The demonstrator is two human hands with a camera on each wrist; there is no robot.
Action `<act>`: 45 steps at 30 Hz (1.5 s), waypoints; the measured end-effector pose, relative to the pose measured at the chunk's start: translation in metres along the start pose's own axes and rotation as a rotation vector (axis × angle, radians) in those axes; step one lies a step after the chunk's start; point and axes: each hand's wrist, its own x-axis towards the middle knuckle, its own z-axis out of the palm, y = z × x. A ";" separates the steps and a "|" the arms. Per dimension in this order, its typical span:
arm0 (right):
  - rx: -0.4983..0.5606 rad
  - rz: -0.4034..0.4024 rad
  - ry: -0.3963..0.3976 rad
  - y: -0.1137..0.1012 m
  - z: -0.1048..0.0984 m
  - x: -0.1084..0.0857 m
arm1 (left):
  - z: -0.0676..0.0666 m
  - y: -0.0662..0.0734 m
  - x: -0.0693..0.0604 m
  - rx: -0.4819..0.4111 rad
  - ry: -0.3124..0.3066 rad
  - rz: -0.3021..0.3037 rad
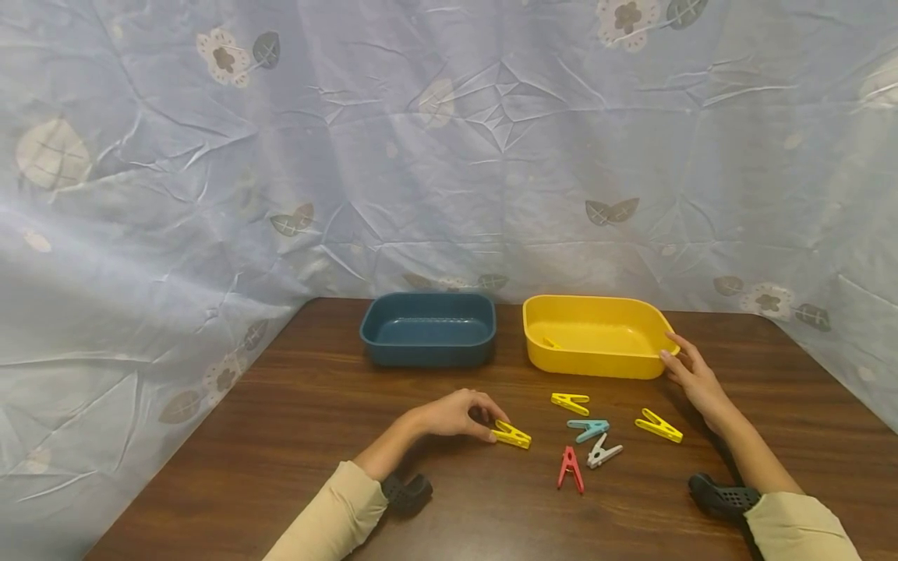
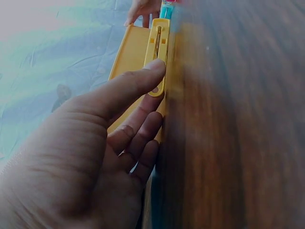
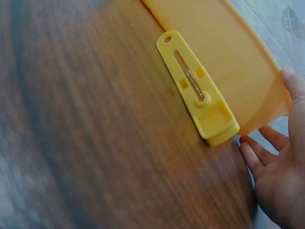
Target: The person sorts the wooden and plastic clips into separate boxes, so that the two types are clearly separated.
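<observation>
The left hand [image 1: 454, 414] pinches a yellow clothespin [image 1: 514, 438] front-left of the yellow tub [image 1: 592, 365]; the right hand [image 1: 701, 387], relaxed, touches the tub's right end.

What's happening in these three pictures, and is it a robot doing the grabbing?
No robot here: these are a person's bare hands. The wide picture comes from a camera on their head; the close-ups come from a camera on each wrist. On the brown table are a dark blue tub, a yellow tub with something small and yellow inside, and loose clothespins: two yellow, one blue, one white, one red. The left grip pinches another yellow clothespin; the right grip touches the yellow tub.
</observation>
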 end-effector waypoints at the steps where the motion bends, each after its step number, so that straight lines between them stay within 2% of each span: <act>1: 0.002 -0.002 0.001 0.000 0.000 0.000 | 0.000 0.000 0.000 0.000 0.001 0.004; 16: -0.008 -0.008 0.006 0.001 -0.002 0.001 | -0.001 0.000 0.003 -0.015 0.024 0.001; 33: -0.008 0.004 0.000 0.001 -0.003 0.001 | -0.002 0.011 0.010 -0.064 0.083 -0.047; 45: -0.011 0.014 -0.002 0.001 -0.001 0.001 | -0.009 0.024 0.029 -0.022 0.207 -0.079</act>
